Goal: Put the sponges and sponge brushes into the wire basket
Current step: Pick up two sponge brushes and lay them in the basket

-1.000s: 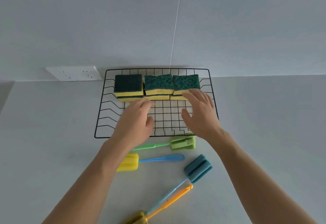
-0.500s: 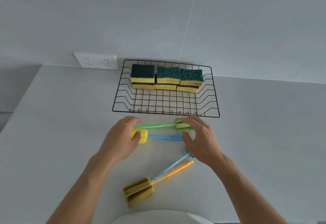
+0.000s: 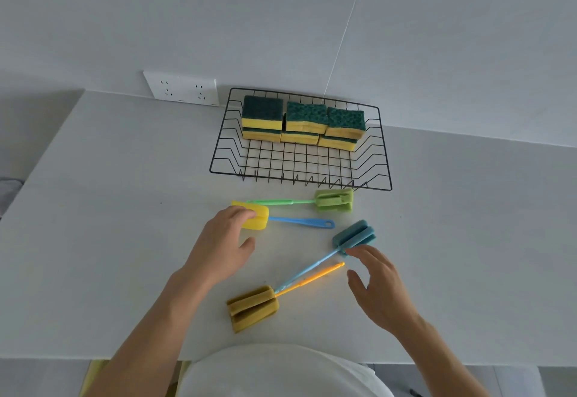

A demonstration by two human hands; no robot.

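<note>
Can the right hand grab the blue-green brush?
Probably yes. The right hand is open, its fingertips right beside the blue-green brush, and nothing lies between them on the table.

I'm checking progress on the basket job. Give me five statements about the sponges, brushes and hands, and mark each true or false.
1. The sponges sit stacked along the far side of the wire basket. True.
2. All four sponge brushes are in the basket. False: all four lie on the table in front of it.
3. The left hand touches the yellow head of the blue-handled brush. True.
4. The right hand has a closed grip on the green brush. False: it is open, beside the teal-headed brush, and the green brush lies untouched.
5. The orange-handled brush lies nearest the person. True.
</note>
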